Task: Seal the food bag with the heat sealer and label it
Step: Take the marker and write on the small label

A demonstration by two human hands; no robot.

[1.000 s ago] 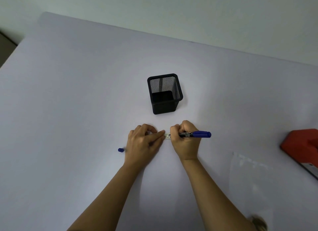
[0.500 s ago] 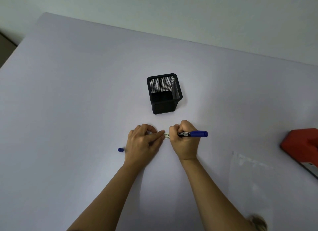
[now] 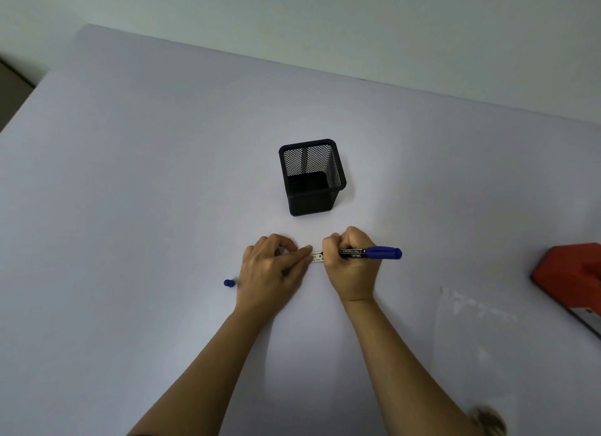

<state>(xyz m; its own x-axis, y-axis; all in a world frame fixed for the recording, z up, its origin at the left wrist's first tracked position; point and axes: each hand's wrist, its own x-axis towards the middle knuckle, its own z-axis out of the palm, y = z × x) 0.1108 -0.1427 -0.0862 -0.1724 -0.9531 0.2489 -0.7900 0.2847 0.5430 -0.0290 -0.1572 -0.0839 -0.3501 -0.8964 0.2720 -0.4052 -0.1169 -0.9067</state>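
Writing on the small white printed label strip (image 3: pixel 316 257) is the step in hand, seen from the head camera. The right hand (image 3: pixel 353 266) is clenched around a black permanent marker with a blue end (image 3: pixel 370 253), its tip hidden under the knuckles at the strip's right end. The left hand (image 3: pixel 274 266) presses the strip's other end flat against the pale lilac surface (image 3: pixel 130 208), fingers bent and bearing down, not wrapped round anything.

Very little has changed over the last second. Both hands sit in the same spot, and the marker's blue end has crept only slightly leftward, which I read as small writing strokes. What is written is too small to read.

The marker's small blue cap (image 3: pixel 229 283) lies just left of the left wrist, apart from it. Behind the hands stands a square black wire-mesh pen holder (image 3: pixel 311 177), which looks empty. To the right, well apart from the hands, the clear plastic food bag (image 3: pixel 471 325) lies flat on the surface, and beyond it the red heat sealer (image 3: pixel 572 273) pokes in from the frame edge.

Whether the bag's mouth is already sealed I cannot tell. By my reckoning the label must be finished, then stuck onto that bag.
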